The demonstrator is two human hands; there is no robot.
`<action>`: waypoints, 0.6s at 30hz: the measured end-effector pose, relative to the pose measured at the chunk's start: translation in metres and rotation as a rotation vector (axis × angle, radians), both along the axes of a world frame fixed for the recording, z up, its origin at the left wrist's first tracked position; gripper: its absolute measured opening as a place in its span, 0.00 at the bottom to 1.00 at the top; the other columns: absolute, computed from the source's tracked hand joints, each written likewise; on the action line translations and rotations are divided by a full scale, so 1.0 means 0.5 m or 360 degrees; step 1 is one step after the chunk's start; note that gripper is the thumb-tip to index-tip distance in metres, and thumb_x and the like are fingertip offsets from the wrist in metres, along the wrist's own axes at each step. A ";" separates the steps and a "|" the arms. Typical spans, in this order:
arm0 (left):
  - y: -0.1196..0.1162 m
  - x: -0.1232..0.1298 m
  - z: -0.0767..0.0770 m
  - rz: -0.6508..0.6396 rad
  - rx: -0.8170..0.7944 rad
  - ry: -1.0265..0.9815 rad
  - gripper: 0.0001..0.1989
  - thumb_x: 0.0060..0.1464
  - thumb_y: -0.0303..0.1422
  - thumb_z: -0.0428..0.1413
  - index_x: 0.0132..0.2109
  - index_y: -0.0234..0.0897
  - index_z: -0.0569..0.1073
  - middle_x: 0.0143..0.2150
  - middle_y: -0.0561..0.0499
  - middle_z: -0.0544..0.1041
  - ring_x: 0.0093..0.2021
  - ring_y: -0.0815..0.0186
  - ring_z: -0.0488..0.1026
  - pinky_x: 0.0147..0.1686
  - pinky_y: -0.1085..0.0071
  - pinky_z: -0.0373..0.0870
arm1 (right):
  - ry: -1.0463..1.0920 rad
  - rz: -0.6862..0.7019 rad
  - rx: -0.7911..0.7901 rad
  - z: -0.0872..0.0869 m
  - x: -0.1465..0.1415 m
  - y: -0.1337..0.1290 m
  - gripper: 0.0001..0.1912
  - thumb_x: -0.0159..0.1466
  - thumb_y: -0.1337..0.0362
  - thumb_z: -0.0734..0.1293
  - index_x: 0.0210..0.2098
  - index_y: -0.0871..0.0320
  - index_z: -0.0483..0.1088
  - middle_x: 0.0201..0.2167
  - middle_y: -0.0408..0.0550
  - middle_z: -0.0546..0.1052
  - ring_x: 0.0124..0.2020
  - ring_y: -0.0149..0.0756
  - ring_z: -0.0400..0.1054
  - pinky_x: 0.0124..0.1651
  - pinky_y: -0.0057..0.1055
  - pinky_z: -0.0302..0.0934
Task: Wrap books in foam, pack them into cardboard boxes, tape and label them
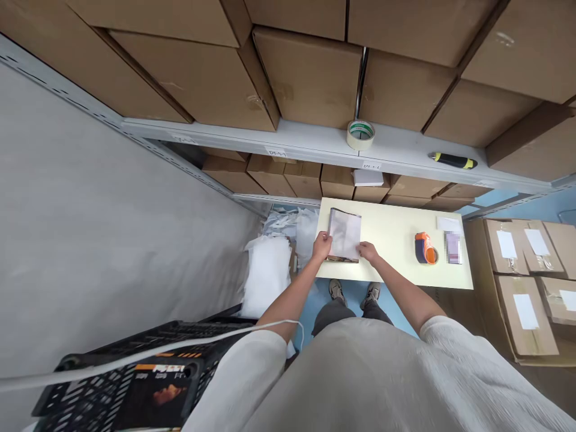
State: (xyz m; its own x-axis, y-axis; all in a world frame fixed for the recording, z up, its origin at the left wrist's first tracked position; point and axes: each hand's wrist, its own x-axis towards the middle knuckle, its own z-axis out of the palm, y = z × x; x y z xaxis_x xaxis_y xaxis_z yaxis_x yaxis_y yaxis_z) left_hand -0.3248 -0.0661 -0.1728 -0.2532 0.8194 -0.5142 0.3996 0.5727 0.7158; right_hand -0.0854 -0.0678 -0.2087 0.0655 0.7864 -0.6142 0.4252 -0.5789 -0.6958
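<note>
The underside of the flat packet (345,233) was hidden, and its contents could not be made out beneath the pale top face; only a dark strip at its upper edge and a coloured one at its lower edge showed; it lay at the left end of the cream table (387,240), between the two hands. The left hand (322,246) held the packet's left edge in a narrow pinch; the right hand (368,251) touched the right edge near the bottom, its fingers too small in view to tell whether they gripped or merely rested. A purple item (453,248) at the table's right end was blurred out; the upper cartons (312,75) were cut off by the top of the view, and the black crate (112,390) by the bottom; the writing on the shelf tags was hard to read.

On the table there were one packet, one orange tape dispenser (425,249), one purple item and one white slip (449,225), just above that item; the shelf edge bore one tape roll (360,135) and one black-and-yellow knife (453,160), well apart; two shoes (336,289) stood below the table; four white sheets (525,311) showed on the boxes at right.
</note>
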 end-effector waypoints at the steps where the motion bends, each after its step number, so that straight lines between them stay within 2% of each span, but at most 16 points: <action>1: 0.004 -0.011 -0.009 -0.0014 -0.0038 0.0059 0.11 0.65 0.33 0.57 0.53 0.43 0.77 0.48 0.47 0.84 0.52 0.56 0.81 0.52 0.66 0.73 | -0.0034 -0.0017 -0.0036 -0.006 -0.009 0.003 0.10 0.59 0.59 0.72 0.38 0.57 0.80 0.32 0.48 0.81 0.36 0.40 0.75 0.40 0.32 0.70; 4: 0.014 -0.033 -0.032 -0.0059 -0.0153 0.0205 0.15 0.60 0.33 0.61 0.54 0.41 0.80 0.51 0.43 0.84 0.57 0.52 0.81 0.55 0.65 0.72 | -0.0147 -0.0070 -0.0114 -0.021 -0.028 0.010 0.08 0.58 0.59 0.72 0.35 0.56 0.79 0.31 0.48 0.81 0.36 0.40 0.76 0.38 0.31 0.69; 9: 0.014 -0.042 -0.058 -0.0069 -0.0249 0.0225 0.20 0.62 0.31 0.59 0.60 0.37 0.77 0.59 0.38 0.82 0.59 0.51 0.81 0.56 0.65 0.72 | -0.0298 -0.0146 -0.0170 -0.033 -0.046 0.020 0.06 0.57 0.61 0.72 0.34 0.55 0.78 0.33 0.48 0.82 0.38 0.41 0.77 0.37 0.30 0.68; 12: 0.008 -0.048 -0.065 -0.0009 -0.0203 0.0190 0.21 0.61 0.31 0.61 0.61 0.39 0.74 0.61 0.40 0.81 0.59 0.54 0.81 0.55 0.68 0.73 | -0.0368 -0.0189 -0.0181 -0.033 -0.056 0.027 0.04 0.56 0.62 0.72 0.31 0.55 0.76 0.34 0.51 0.82 0.38 0.43 0.77 0.37 0.32 0.68; 18: 0.026 -0.069 -0.073 0.0086 0.0006 -0.0071 0.22 0.56 0.31 0.65 0.56 0.43 0.74 0.55 0.44 0.84 0.55 0.54 0.83 0.53 0.66 0.76 | -0.0371 -0.0209 -0.0086 -0.032 -0.074 0.068 0.03 0.52 0.63 0.72 0.28 0.51 0.75 0.32 0.49 0.82 0.40 0.47 0.77 0.41 0.36 0.69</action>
